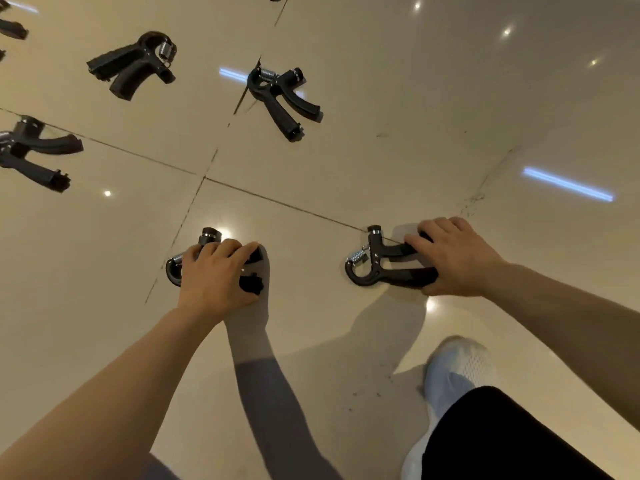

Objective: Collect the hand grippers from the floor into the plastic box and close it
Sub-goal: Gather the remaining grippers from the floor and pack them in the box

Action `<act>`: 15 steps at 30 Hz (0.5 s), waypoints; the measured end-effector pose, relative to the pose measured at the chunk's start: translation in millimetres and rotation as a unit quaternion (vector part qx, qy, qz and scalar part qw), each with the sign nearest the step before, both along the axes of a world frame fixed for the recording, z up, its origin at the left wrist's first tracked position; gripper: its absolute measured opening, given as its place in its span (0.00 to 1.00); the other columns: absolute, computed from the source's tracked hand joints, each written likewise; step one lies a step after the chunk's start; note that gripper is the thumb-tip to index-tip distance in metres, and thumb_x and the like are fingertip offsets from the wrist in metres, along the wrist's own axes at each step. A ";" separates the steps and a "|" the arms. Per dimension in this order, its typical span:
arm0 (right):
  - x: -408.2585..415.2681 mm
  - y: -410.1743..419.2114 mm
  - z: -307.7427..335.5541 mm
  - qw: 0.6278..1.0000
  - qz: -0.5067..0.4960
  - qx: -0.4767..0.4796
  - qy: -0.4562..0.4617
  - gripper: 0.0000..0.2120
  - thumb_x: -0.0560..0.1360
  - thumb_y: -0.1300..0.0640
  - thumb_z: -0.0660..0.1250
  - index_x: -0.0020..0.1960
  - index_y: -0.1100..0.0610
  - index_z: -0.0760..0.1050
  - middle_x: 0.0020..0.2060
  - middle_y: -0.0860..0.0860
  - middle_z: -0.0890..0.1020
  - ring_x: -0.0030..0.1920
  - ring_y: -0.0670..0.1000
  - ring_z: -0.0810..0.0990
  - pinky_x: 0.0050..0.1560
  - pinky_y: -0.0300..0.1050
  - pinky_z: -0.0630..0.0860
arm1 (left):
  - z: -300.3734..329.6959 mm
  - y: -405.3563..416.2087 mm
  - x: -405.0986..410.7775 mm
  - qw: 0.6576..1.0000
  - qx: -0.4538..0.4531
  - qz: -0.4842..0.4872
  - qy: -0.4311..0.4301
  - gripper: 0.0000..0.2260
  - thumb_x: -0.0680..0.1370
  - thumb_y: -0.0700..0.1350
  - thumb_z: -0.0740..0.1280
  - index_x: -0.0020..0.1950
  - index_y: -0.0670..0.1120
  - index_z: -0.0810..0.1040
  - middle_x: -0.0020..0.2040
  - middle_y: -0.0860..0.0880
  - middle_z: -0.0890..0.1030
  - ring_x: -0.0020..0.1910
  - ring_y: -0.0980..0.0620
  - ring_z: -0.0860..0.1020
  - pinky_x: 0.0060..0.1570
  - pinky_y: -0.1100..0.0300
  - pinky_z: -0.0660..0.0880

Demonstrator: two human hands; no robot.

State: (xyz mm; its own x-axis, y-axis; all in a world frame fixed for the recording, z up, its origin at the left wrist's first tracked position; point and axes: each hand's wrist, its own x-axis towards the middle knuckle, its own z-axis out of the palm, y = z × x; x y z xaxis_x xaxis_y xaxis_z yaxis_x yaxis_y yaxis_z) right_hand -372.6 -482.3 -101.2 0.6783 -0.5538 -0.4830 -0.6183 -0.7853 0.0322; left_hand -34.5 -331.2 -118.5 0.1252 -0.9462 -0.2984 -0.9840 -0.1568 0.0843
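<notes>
On the glossy tiled floor (381, 98) in front of you, five hand grippers show in full or nearly so, plus dark scraps of more at the top and left edges that are too cropped to count.

Your left hand (214, 275) covers the near-left gripper (175, 268); its fingers (228, 249) curl over the handles, holding them. That gripper's spring loop points left, its handle ends right, so its long axis runs side to side.

Your right hand (450, 258) clasps the handle ends of the near-right gripper (377, 263), fingers wrapped over the upper handle and thumb under the lower one. It lies the same way: spring and loop to the left, handles to the right. Both grippers look to be resting on the floor.

Farther off, the middle gripper (280, 95) lies with its spring away from you and handles slanting toward you and right. The upper-left gripper (135, 64) has its loop to the right, handles pointing left and toward you. The left-edge gripper (31, 154) is partly cut off, handles pointing right.

One white shoe (457, 372) stands near your right forearm.
</notes>
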 end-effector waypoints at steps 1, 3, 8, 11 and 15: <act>0.8 -0.3 4.3 1.000 0.007 -0.008 0.001 0.37 0.65 0.34 0.65 0.68 0.50 0.63 0.60 0.53 0.71 0.60 0.56 0.69 0.63 0.51 0.62 | 0.3 9.2 -5.4 1.000 -0.014 -0.007 0.002 0.32 0.62 0.54 0.74 0.65 0.51 0.72 0.55 0.49 0.78 0.55 0.43 0.75 0.59 0.44 0.64; 3.4 5.2 14.6 1.000 0.007 -0.026 -0.008 0.39 0.65 0.29 0.57 0.69 0.50 0.63 0.56 0.54 0.72 0.56 0.56 0.70 0.60 0.51 0.64 | 3.8 33.8 -20.9 0.999 -0.048 -0.010 0.018 0.32 0.60 0.55 0.74 0.62 0.49 0.72 0.52 0.47 0.78 0.52 0.42 0.76 0.57 0.43 0.66; 6.3 36.6 35.8 0.998 -0.032 -0.026 -0.037 0.43 0.64 0.30 0.60 0.73 0.49 0.57 0.56 0.54 0.73 0.55 0.56 0.69 0.58 0.50 0.65 | 22.6 99.1 -71.6 0.992 -0.104 0.038 0.055 0.34 0.59 0.63 0.62 0.60 0.47 0.72 0.48 0.48 0.77 0.45 0.44 0.77 0.51 0.49 0.69; 15.8 56.8 46.5 0.994 -0.056 -0.027 -0.094 0.44 0.65 0.33 0.65 0.74 0.49 0.54 0.56 0.55 0.74 0.55 0.57 0.70 0.57 0.51 0.67 | 33.6 129.0 -95.6 0.985 -0.117 0.074 0.098 0.32 0.60 0.62 0.63 0.60 0.48 0.70 0.48 0.51 0.76 0.46 0.47 0.76 0.55 0.49 0.67; 32.9 88.3 60.2 0.985 -0.054 -0.027 -0.164 0.46 0.63 0.33 0.68 0.74 0.48 0.53 0.53 0.55 0.74 0.51 0.56 0.70 0.55 0.51 0.69 | 53.5 162.5 -113.5 0.958 -0.162 0.161 0.174 0.28 0.61 0.59 0.69 0.56 0.50 0.68 0.41 0.59 0.70 0.41 0.56 0.71 0.56 0.54 0.66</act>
State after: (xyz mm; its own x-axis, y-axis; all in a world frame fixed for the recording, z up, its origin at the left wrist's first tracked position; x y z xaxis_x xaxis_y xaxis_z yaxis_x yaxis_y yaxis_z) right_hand -339.7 -394.1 -41.0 0.7283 -0.6505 -0.2156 -0.6826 -0.7164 -0.1445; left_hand -148.0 -168.7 -65.0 0.3727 -0.9251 -0.0730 -0.7920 -0.3582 0.4944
